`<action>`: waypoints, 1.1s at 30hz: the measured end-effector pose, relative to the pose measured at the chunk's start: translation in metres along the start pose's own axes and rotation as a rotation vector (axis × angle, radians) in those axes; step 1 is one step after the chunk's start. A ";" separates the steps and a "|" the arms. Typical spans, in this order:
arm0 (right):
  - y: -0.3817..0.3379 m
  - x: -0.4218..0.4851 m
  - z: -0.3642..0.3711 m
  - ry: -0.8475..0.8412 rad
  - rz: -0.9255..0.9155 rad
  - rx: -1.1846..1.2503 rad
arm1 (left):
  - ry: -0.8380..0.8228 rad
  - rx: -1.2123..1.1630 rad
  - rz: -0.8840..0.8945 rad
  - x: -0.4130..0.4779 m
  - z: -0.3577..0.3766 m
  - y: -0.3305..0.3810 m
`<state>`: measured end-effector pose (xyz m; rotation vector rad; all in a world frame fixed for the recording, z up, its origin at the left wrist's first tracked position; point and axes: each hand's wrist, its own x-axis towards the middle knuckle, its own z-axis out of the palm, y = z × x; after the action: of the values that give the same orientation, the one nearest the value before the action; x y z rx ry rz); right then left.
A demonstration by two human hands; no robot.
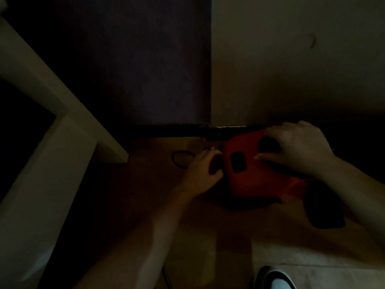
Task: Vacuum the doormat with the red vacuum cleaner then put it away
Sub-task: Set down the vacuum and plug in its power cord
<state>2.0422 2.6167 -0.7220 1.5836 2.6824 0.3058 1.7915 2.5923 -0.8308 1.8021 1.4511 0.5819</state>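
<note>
The scene is very dark. The red vacuum cleaner (256, 172) lies on the brown floor by the wall's dark baseboard, its black end (323, 207) pointing lower right. My right hand (300, 149) rests on top of its red body, with the fingers spread over it and around a dark opening. My left hand (202, 174) is at the body's left end, fingers curled at a dark part there; what it holds is hard to make out. A black cord loop (180, 159) lies just left of that hand. No doormat is clearly visible.
A white table leg and frame (62, 132) stand at the left. A dark panel (145, 69) and a pale wall (291, 59) rise behind. A pale floor area (312, 265) and my shoe (275, 278) are at the bottom right.
</note>
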 end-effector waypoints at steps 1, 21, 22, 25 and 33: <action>0.000 0.000 -0.001 -0.005 0.004 0.003 | 0.016 0.096 0.011 -0.001 -0.003 -0.001; -0.014 0.001 -0.021 -0.028 0.095 0.013 | -0.275 0.193 -0.087 -0.009 -0.003 0.004; -0.014 0.001 -0.022 -0.024 0.100 0.016 | -0.313 0.123 -0.134 -0.009 -0.002 0.004; -0.014 0.001 -0.022 -0.030 0.097 0.035 | -0.474 -0.034 -0.305 -0.004 0.002 0.004; -0.015 0.002 -0.024 -0.054 0.087 0.011 | -0.380 -0.179 -0.621 -0.004 0.040 -0.046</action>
<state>2.0255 2.6077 -0.7014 1.6898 2.5846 0.2460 1.7912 2.5817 -0.8905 1.1497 1.5222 0.0424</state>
